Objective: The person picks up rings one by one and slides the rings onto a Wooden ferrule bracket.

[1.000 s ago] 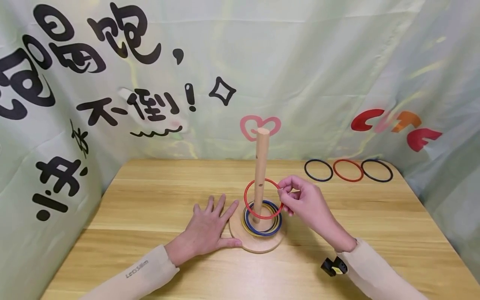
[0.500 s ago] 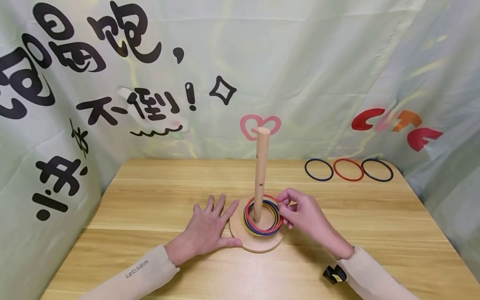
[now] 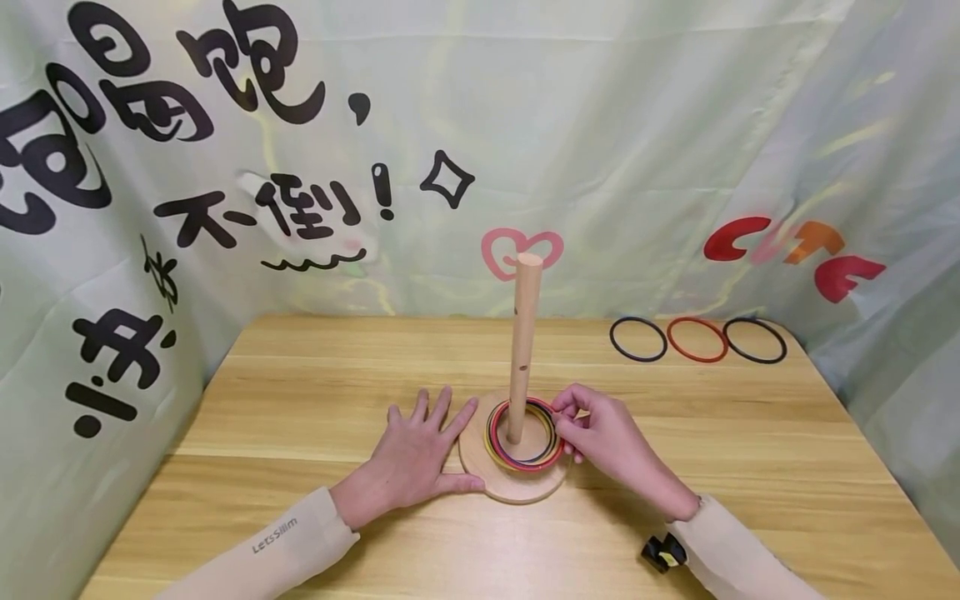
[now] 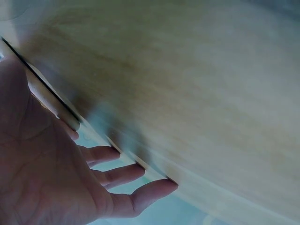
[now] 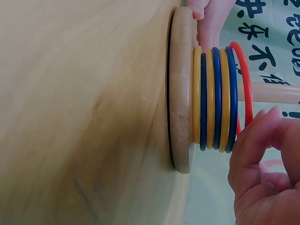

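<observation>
Pale wood makes up the worktop [image 3: 322, 379], where the left hand [image 3: 412, 462] lies with fingers spread wide, thumb and forefinger at the rim of the round base [image 3: 525, 490]. Opposite, the right hand [image 3: 603, 433], the nearer one, pinches the right side of a red ring [image 5: 249, 89], which extends leftward from its fingertips around the upright peg [image 3: 525, 333]. From the head, that ring seems level with the stack; the right wrist view shows it tilted, its gripped side standing off six yellow and blue rings [image 5: 217, 98]. Farther back, two dark rings [image 3: 639, 361] flank a second red ring [image 3: 701, 361].
</observation>
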Available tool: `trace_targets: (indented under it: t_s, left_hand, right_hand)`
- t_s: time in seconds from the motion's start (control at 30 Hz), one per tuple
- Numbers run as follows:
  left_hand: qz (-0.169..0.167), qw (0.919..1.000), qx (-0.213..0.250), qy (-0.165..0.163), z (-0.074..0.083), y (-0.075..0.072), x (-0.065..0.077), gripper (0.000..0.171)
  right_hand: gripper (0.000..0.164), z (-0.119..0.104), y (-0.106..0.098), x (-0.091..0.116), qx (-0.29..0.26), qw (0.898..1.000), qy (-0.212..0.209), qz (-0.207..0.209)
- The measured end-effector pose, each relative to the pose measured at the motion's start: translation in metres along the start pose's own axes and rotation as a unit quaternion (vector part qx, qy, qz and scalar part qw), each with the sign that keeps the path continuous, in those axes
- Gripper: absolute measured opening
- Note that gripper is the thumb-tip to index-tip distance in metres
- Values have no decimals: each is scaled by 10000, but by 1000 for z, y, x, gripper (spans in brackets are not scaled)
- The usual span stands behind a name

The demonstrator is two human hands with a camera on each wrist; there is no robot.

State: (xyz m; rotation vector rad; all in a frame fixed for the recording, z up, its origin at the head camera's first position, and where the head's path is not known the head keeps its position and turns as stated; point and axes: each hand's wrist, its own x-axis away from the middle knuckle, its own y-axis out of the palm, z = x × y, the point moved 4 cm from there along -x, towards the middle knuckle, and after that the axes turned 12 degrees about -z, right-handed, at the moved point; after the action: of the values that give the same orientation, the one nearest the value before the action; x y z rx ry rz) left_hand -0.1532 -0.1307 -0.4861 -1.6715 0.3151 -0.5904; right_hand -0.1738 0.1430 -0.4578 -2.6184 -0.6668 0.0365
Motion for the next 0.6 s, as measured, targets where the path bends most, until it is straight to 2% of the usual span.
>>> trace_targets:
  t_s: [0.27, 0.6]
  left_hand:
    - [38, 9999, 161, 14, 0, 2, -1, 117]
    - [76, 10000, 25, 25, 0, 0, -1, 117]
  right_hand:
    - [20, 0, -1, -2, 54, 9998, 201, 60]
    - [15, 1, -12, 3, -22, 9994, 290, 187]
